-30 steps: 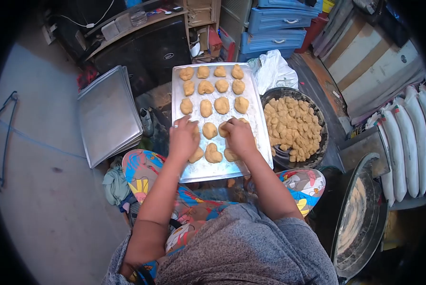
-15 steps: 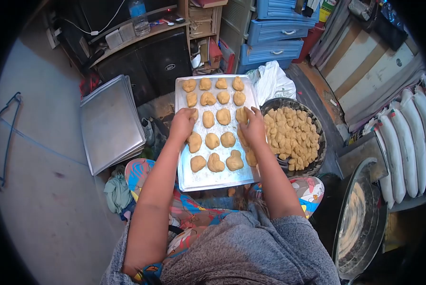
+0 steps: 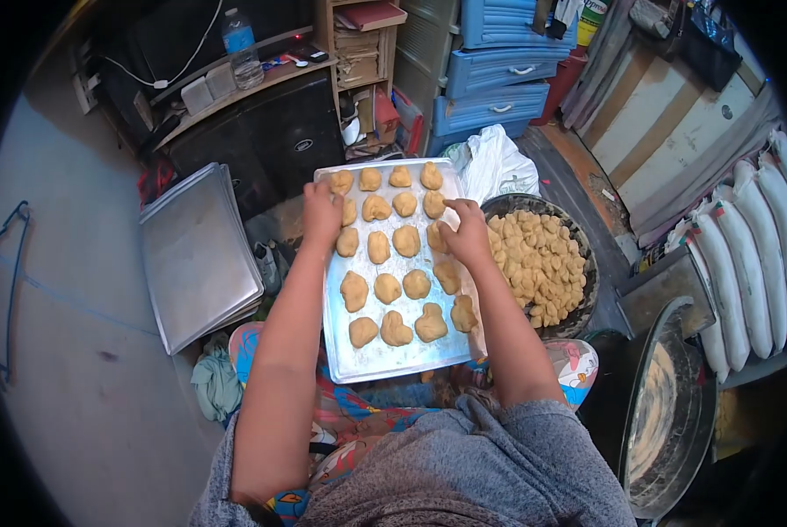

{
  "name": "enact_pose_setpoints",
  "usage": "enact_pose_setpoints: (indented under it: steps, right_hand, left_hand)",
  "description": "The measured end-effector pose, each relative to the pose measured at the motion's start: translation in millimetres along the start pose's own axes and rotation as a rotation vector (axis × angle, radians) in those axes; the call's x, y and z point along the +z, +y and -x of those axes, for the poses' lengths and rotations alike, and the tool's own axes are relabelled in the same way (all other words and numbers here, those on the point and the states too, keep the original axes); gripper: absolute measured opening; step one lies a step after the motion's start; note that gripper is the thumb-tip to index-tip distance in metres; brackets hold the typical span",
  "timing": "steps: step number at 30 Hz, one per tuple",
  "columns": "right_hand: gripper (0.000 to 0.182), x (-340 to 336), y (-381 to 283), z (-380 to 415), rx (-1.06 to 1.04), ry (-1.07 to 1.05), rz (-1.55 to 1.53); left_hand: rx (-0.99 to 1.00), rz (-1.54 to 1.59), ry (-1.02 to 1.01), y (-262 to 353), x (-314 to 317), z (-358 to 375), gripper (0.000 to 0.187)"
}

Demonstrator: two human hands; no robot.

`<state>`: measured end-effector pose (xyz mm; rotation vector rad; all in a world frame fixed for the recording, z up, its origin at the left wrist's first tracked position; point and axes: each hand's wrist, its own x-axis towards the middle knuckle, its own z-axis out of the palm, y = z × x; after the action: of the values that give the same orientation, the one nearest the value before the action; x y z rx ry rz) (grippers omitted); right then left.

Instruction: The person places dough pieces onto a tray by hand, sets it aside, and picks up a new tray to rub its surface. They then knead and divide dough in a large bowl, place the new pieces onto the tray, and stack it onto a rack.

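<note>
A metal tray [image 3: 363, 360] of dough lumps [image 3: 406, 241] sits near the person's knees, its support hidden. The left hand [image 3: 321, 215] curls at its far left edge, grip unclear; the right hand [image 3: 469, 235], finger and thumb apart, reaches over the right edge. Lumps could be squashed or stick together if pressed or pushed closer; an uneven lift might slide them. The tray's surface looks pale and smeared. Right: a basin [image 3: 592, 272] of more dough. Left: stacked trays [image 3: 200, 263]. Far: blue drawers [image 3: 499, 74].
</note>
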<state>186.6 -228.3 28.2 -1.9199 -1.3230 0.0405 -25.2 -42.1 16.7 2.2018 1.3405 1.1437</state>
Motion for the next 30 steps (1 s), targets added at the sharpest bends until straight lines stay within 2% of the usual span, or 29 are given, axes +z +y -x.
enact_pose_setpoints:
  steps: [4, 5, 6, 8, 10, 12, 13, 14, 15, 17, 18, 20, 21, 22, 24, 26, 28, 30]
  right_hand:
    - [0.048, 13, 10, -19, -0.033, 0.131, -0.005]
    - [0.048, 18, 14, -24, -0.030, 0.130, -0.002]
    - [0.051, 23, 15, -28, -0.014, 0.101, -0.025]
    - [0.053, 31, 18, -35, 0.004, 0.067, -0.054]
    - [0.054, 33, 16, -40, 0.145, -0.184, -0.104]
    - [0.054, 32, 17, -43, 0.126, -0.221, -0.084]
    - [0.054, 30, 15, -43, 0.101, -0.249, -0.059]
    - [0.054, 27, 14, -39, 0.105, -0.256, -0.063]
    - [0.055, 22, 8, -32, 0.030, -0.149, 0.007]
    - [0.053, 15, 4, -12, -0.150, 0.081, 0.072]
    - [0.053, 8, 0, 4, -0.145, 0.074, 0.070]
    - [0.038, -16, -18, 37, -0.150, -0.132, 0.059]
    - [0.038, -25, -25, 54, -0.144, -0.142, 0.054]
    - [0.033, -34, -32, 71, -0.138, -0.187, 0.036]
    - [0.028, -48, -36, 101, -0.127, -0.236, 0.016]
    - [0.026, -61, -32, 122, 0.003, -0.225, 0.013]
    - [0.030, -66, -28, 137, -0.001, -0.198, 0.050]
    - [0.033, -72, -29, 147, 0.154, -0.242, -0.072]
  left_hand:
    - [0.004, 0.080, 0.084, -15, 16, -34, 0.036]
    - [0.001, 0.049, -0.073, -17, 18, -40, 0.036]
    - [-0.003, 0.016, -0.229, -16, 17, -43, 0.035]
    - [-0.036, 0.008, -0.233, -12, 21, -42, 0.035]
    - [-0.070, -0.005, -0.236, -11, 22, -39, 0.036]
    - [-0.007, 0.011, -0.128, -11, 21, -30, 0.036]
    - [-0.014, 0.005, -0.134, -3, 14, -21, 0.036]
    - [0.034, -0.020, -0.045, 6, 6, -8, 0.036]
    - [0.084, -0.045, 0.041, 15, -6, 6, 0.036]
    - [0.197, -0.101, -0.110, 26, -31, 39, 0.037]
    - [0.244, -0.119, -0.158, 36, -44, 61, 0.035]
    - [0.295, -0.075, -0.257, 62, -65, 108, 0.034]
    - [0.310, -0.045, -0.369, 63, -68, 130, 0.034]
    - [0.419, -0.094, -0.411, 70, -73, 152, 0.036]
    - [0.419, -0.046, -0.549, 88, -84, 187, 0.035]
    - [0.469, 0.005, -0.524, 100, -84, 213, 0.030]
    - [0.515, -0.052, -0.526, 90, -75, 224, 0.029]
    - [0.568, -0.102, -0.520, 85, -71, 228, 0.028]
